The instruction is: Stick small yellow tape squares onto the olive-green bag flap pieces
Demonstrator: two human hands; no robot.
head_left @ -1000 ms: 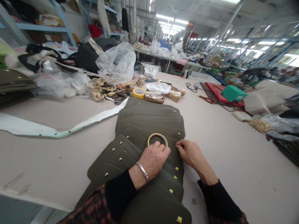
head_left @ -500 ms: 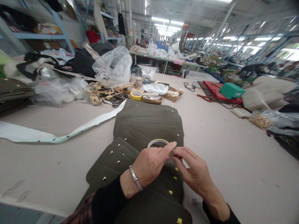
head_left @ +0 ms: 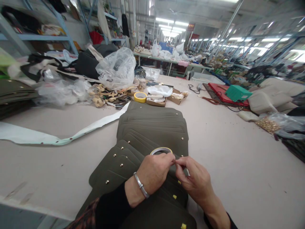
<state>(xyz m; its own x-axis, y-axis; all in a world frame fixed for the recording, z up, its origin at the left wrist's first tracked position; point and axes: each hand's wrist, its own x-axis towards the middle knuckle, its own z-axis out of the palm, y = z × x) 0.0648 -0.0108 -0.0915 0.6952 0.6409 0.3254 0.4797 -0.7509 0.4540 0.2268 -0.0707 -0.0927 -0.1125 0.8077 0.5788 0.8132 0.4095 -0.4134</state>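
Observation:
My left hand [head_left: 156, 170], with a silver bangle at the wrist, is closed round a roll of yellow tape [head_left: 161, 149]; only the roll's upper rim shows past the knuckles. Thumb and fingers of my right hand [head_left: 194, 175] are pinched together, their tips meeting those of the left. What lies between the right fingertips is too small and covered to make out. Beneath both hands fan out overlapping dark olive panels [head_left: 152, 124] with gold-coloured snaps [head_left: 121, 165]. Small yellow tape pieces [head_left: 174, 197] stick to the right edges of the nearer panels.
Beyond the panels stand another yellow tape roll [head_left: 140, 97] and a cardboard box [head_left: 177, 97] of gold-coloured parts. A pale strip [head_left: 95, 127] lies left. Clear plastic bags [head_left: 116, 68] and scraps crowd the back left. A green box [head_left: 238, 92] sits on a red board at right.
My fingertips have moved slightly down and the left thumb has curled in. A yellow bit seen between the fingertips is now hidden. The view has shifted slightly.

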